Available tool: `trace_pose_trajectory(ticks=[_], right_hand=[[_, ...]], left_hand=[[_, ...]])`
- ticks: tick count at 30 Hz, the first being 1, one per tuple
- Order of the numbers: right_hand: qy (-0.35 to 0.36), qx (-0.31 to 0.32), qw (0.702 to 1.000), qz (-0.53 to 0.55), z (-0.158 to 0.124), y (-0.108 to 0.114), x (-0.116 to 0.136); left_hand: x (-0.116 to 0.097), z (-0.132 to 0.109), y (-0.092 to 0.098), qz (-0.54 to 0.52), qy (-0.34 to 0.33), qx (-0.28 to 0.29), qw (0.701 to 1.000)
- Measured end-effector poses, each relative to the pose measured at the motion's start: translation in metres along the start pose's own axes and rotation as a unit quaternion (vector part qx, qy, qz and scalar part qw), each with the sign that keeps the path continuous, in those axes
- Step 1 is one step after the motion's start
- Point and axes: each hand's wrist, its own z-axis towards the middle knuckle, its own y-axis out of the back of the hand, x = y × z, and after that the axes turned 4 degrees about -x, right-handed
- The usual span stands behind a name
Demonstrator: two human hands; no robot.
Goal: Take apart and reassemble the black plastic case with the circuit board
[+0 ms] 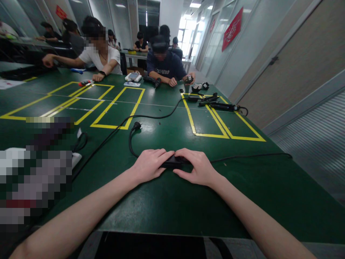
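Observation:
A black power adapter [172, 163] lies on the green tabletop in front of me, partly hidden by my fingers. Around its left end is my left hand [149, 165], fingers over the top and thumb at the near side. My right hand [198, 166] grips the right end, with the thumb a little lower on the near side. From the left end a short black cord curves away to a black plug [137, 125] with its prongs pointing right. A thin black cable [248, 156] runs from the right end toward the table's right edge.
Yellow tape rectangles [127, 127] mark the green table [161, 212]. Another long black cable [151, 116] crosses toward a small black box [193, 98] and a dark rod-like device [223, 107]. A drill [156, 82] lies farther back. Two people sit opposite; a blurred person is at left.

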Motion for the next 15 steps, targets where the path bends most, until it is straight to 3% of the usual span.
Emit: trace_pose_trajectory(ticks=[6,10,12,15], right_hand=[[-0.116,0.066,0.989,0.057,-0.0006,0.0049,0.0068],[-0.189,0.111,0.962,0.160,0.0016,0.0041,0.0093],[-0.196,0.113,0.959,0.173,0.0014,0.0019,0.0095],[-0.145,0.069,0.981,0.108,-0.0021,-0.0026,0.0078]], left_hand=[[0.0000,-0.0021,-0.0001,0.051,-0.049,-0.039,0.997],[0.0017,-0.0001,0.0004,0.073,-0.072,-0.041,0.994],[0.0028,0.0010,-0.0006,0.076,-0.060,-0.026,0.995],[0.0040,0.0010,-0.0033,0.052,-0.019,-0.014,0.998]])
